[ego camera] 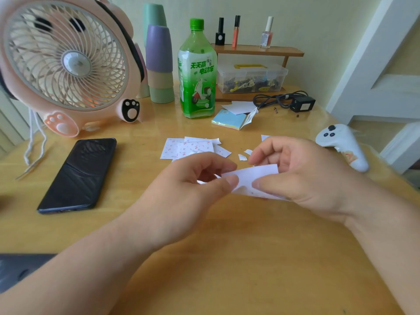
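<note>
Right now both hands pinch one white paper slip (pixel 254 176) above the table (pixel 227 258). At the slip's left end the left hand (pixel 181 189) nips it between thumb and forefinger. The right hand (pixel 302 176) clamps the right part, its thumb on top and its fingers curled behind. Between the two grips the slip spans the gap, tilted, its lower edge hidden under the right thumb. Behind it, printed scraps (pixel 191 147) lie flat on the wood, near the slip but not touching it.

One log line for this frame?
left hand: pinches paper | right hand: pinches paper | paper: over table | behind: scraps
</note>
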A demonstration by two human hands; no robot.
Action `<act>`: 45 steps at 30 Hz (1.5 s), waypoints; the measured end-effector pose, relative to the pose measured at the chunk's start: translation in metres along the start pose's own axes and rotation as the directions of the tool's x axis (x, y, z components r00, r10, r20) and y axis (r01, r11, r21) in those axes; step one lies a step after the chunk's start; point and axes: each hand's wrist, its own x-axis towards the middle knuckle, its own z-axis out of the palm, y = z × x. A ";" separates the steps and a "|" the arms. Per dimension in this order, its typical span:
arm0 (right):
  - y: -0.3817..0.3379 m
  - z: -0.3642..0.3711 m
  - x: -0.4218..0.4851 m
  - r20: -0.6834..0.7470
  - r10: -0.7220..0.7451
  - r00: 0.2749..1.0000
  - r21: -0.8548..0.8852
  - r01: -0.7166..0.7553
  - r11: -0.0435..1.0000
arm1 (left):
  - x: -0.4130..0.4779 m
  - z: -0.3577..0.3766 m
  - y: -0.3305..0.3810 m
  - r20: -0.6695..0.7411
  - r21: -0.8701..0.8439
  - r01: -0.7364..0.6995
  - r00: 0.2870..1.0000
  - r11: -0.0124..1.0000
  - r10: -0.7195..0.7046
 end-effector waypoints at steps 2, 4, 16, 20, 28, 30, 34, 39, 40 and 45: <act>-0.001 0.000 0.000 0.004 -0.033 0.999 0.040 0.033 0.999 | 0.000 0.002 0.002 -0.033 -0.124 0.013 0.999 0.992 -0.017; -0.002 0.000 -0.001 0.033 -0.059 0.998 0.044 0.058 0.997 | 0.001 0.003 0.001 -0.081 -0.123 -0.022 0.997 0.992 0.012; -0.004 0.019 0.000 -0.146 0.124 0.981 0.648 0.000 0.761 | 0.004 0.007 0.001 -0.287 -0.409 -0.062 0.956 0.911 -0.064; -0.015 0.038 -0.010 0.000 0.132 0.991 0.767 -0.085 0.636 | 0.005 0.010 -0.002 -0.271 -0.617 -0.060 0.952 0.785 -0.140; -0.020 0.039 -0.013 -0.129 0.208 0.970 0.642 -0.079 0.763 | 0.001 0.009 0.004 -0.312 -0.507 -0.150 0.950 0.849 -0.019; -0.022 0.039 -0.015 -0.143 0.229 0.963 0.659 -0.080 0.748 | -0.001 0.009 0.007 -0.323 -0.450 -0.204 0.945 0.870 0.054; -0.024 0.038 -0.019 -0.118 0.215 0.970 0.666 -0.083 0.741 | -0.004 0.011 0.009 -0.331 -0.398 -0.329 0.922 0.856 0.200; -0.029 0.038 -0.024 -0.094 0.194 0.976 0.635 -0.091 0.767 | -0.006 0.012 0.008 -0.338 -0.366 -0.370 0.908 0.854 0.248; -0.029 0.038 -0.024 -0.108 0.195 0.975 0.614 -0.089 0.784 | -0.006 0.013 0.008 -0.344 -0.347 -0.385 0.901 0.855 0.266; -0.028 0.032 -0.025 -0.143 0.214 0.966 0.561 -0.099 0.822 | -0.006 0.016 0.008 -0.337 -0.318 -0.422 0.887 0.849 0.314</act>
